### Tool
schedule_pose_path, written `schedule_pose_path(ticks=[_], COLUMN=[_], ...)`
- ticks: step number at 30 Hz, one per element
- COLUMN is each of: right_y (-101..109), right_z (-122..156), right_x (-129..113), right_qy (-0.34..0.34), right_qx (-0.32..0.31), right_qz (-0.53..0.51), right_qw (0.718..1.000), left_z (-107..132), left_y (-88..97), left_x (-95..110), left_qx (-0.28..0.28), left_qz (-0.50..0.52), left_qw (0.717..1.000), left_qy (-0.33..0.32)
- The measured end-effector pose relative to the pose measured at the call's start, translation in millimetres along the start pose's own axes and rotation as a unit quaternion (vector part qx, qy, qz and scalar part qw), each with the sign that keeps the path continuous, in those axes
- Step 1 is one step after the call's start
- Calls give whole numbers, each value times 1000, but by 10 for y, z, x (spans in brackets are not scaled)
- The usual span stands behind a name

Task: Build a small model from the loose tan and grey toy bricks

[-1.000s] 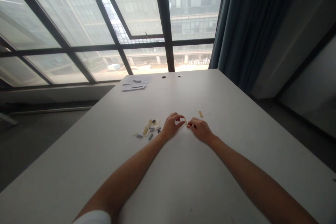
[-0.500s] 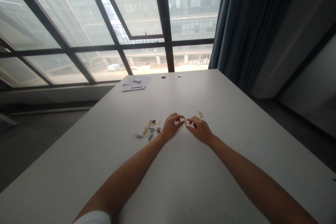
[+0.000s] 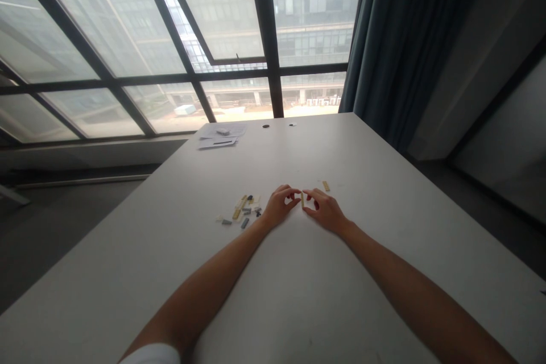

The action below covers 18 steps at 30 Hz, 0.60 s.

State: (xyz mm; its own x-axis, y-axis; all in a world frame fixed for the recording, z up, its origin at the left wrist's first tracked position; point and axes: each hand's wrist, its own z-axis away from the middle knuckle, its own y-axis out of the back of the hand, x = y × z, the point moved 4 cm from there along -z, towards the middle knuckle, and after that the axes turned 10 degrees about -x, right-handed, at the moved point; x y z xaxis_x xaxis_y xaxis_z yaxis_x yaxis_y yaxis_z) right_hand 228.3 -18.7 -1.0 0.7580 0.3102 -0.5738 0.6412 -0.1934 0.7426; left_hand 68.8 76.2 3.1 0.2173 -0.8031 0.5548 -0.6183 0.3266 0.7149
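A small tan brick piece (image 3: pixel 302 199) stands upright between my two hands, just above the white table (image 3: pixel 298 296). My right hand (image 3: pixel 325 210) pinches it between thumb and fingers. My left hand (image 3: pixel 279 205) is curled beside it, its fingertips touching the piece from the left. To the left of my left hand lies a small pile of tan and grey brick pieces (image 3: pixel 244 209). Another tan piece (image 3: pixel 326 185) lies alone on the table just beyond my right hand.
Papers (image 3: pixel 222 135) lie at the far left end of the table near two cable holes (image 3: pixel 266 125). A large window with dark frames fills the back. A dark curtain (image 3: pixel 401 40) hangs at the right. The floor drops off on both sides of the table.
The tan piece has turned from tilted to more upright between my fingers. Both hands have stayed in nearly the same place.
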Motion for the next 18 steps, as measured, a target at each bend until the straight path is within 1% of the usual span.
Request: schedule_pose_path(ticks=[18], right_y=[16], right_z=[4], right_x=[-28], right_qy=[2], right_qx=[10], right_qz=[-18], right_qw=[1000], left_z=[-5], left_y=[22], left_x=[45], left_qx=[-11], left_qz=[11], left_qw=[1000], left_qy=[0])
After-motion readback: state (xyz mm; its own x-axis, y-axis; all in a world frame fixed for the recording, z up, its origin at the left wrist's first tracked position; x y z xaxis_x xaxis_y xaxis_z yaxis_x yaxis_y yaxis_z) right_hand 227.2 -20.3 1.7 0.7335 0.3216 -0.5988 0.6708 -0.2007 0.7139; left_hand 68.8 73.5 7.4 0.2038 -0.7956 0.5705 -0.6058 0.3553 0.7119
